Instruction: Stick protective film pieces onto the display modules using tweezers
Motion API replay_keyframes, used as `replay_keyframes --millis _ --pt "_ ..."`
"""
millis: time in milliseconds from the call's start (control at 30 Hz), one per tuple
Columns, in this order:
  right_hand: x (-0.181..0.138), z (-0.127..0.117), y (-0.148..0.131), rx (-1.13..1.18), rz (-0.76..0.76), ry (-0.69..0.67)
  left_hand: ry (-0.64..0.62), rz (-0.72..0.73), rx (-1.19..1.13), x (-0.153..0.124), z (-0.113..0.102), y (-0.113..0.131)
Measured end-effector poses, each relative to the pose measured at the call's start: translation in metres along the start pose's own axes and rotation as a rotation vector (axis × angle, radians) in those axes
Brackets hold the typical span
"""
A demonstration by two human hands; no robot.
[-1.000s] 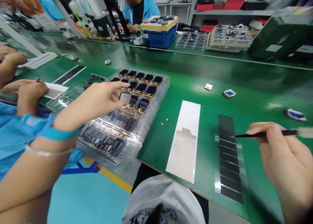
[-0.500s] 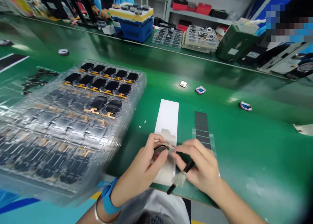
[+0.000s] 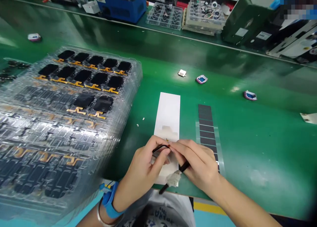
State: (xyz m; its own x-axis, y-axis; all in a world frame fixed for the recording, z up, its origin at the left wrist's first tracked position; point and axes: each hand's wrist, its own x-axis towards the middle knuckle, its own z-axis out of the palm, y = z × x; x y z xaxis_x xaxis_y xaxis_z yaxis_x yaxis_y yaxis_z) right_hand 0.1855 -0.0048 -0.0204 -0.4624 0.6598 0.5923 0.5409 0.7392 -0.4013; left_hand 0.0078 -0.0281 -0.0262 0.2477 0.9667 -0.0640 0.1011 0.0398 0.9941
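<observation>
The left hand [image 3: 141, 172] is closed in a pinch on a thin dark part [image 3: 160, 147], which has a tiny orange tab at its tip. It wears a blue wrist strap [image 3: 109, 200] and a metal bangle [image 3: 100, 214]. The right hand [image 3: 198, 164] is curled around black tweezers [image 3: 184, 167], their near end wrapped in pale cloth [image 3: 173, 178]. Its fingertips touch the left hand's at the part. Whether the tweezer tips grip the part is hidden by the fingers.

The part is held just above a white sheet [image 3: 168, 111] near the table's front edge. A strip of dark rectangular pieces on clear film [image 3: 206, 134] lies just right of the sheet. To the left, a stack of clear plastic trays [image 3: 137, 75] holds dark modules with orange flex cables [image 3: 102, 104].

Farther toward the table's back edge lie a small white piece [image 3: 182, 73] and two pink-and-blue parts [image 3: 201, 79] [image 3: 250, 95]. Beyond them stand a blue box [image 3: 121, 6], parts trays [image 3: 164, 17] and a dark green case [image 3: 245, 19].
</observation>
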Motion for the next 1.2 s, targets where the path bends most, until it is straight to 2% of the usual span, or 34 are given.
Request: replay_keyframes --millis 300,400,500,567,633,733,800,900,1000,1133,1200 --pt "0.003 0.003 -0.008 0.025 0.101 -0.021 0.053 0.08 0.144 0.003 -0.002 0.004" --pt "0.017 -0.001 -0.003 0.117 0.257 -0.086 0.069 0.076 0.154 0.004 0.0 0.006" --pt "0.044 0.0 0.013 0.372 0.47 -0.252 -0.003 0.07 0.147 0.003 0.001 0.008" --pt "0.065 0.011 0.027 0.473 0.545 -0.361 -0.08 0.061 0.139 0.002 0.002 0.009" --pt "0.082 0.026 0.037 0.462 0.565 -0.441 -0.124 0.054 0.135 0.001 0.001 0.009" --pt "0.094 0.047 0.044 0.422 0.54 -0.484 -0.114 0.044 0.114 0.0 0.0 0.009" --pt "0.095 0.051 0.044 0.432 0.521 -0.487 -0.07 0.025 0.072 0.0 0.0 0.007" --pt "0.089 0.04 0.041 0.529 0.544 -0.426 0.034 0.008 -0.018 0.0 0.0 0.004" --pt "0.077 0.019 0.034 0.72 0.66 -0.353 0.133 -0.009 -0.141 -0.002 0.002 0.001" --pt "0.055 0.002 0.022 1.062 0.821 -0.438 0.16 -0.047 -0.269 -0.004 0.003 -0.002" --pt "0.046 0.001 0.017 1.17 0.864 -0.434 0.139 -0.046 -0.273 -0.005 0.003 -0.003"
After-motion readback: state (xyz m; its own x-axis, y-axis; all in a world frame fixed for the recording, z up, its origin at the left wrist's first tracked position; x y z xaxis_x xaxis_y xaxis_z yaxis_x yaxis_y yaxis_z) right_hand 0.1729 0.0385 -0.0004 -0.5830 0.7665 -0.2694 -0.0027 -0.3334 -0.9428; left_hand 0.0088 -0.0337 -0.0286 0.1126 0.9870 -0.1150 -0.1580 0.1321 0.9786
